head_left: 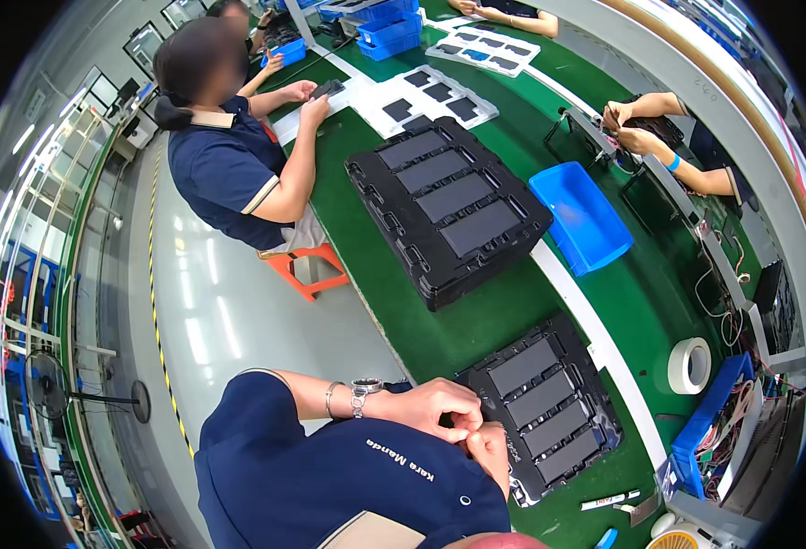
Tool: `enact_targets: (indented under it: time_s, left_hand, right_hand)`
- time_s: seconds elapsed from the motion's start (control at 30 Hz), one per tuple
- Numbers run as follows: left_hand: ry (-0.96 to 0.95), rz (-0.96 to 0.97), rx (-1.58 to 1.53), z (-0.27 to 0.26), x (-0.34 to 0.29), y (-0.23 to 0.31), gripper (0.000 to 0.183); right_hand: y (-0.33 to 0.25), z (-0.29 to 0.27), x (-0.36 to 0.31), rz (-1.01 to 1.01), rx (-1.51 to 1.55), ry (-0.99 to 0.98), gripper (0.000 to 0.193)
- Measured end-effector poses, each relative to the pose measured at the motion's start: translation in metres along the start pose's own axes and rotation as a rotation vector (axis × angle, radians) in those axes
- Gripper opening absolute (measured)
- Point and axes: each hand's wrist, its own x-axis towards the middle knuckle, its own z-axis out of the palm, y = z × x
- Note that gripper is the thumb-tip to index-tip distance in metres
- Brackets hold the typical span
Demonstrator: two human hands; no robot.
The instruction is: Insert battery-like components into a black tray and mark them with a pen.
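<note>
My left hand (438,404), with a watch and a bracelet at its wrist, is closed, thumb and fingers pinched together. Right beside it, my right hand (489,450) is closed too, its fingertips meeting those of the left. Whatever they hold between them is hidden or too small to make out. Both hands are at the near left edge of a black plastic tray (503,378) lying on the green tabletop. In its slots sit several dark flat rectangular panels (539,421).
Beyond stands a tall stack of black trays (394,240) with similar panels. A blue bin (595,220), a tape roll (689,365) and a marker (610,501) are to the right. A co-worker (229,165) sits at left; another's hands (636,137) work across the table.
</note>
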Motion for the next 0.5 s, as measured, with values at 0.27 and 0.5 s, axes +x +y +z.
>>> enact_targets:
  time_s: [0.27,0.5]
  left_hand:
    - [-0.014,-0.015,-0.037,0.003,0.0,-0.006,0.011]
    - [-0.053,-0.002,-0.018,-0.002,-0.004,-0.012,0.015]
  right_hand:
    - [-0.013,-0.002,0.005,-0.034,0.01,-0.003,0.06]
    - [-0.013,-0.001,0.005,0.01,0.005,-0.026,0.061]
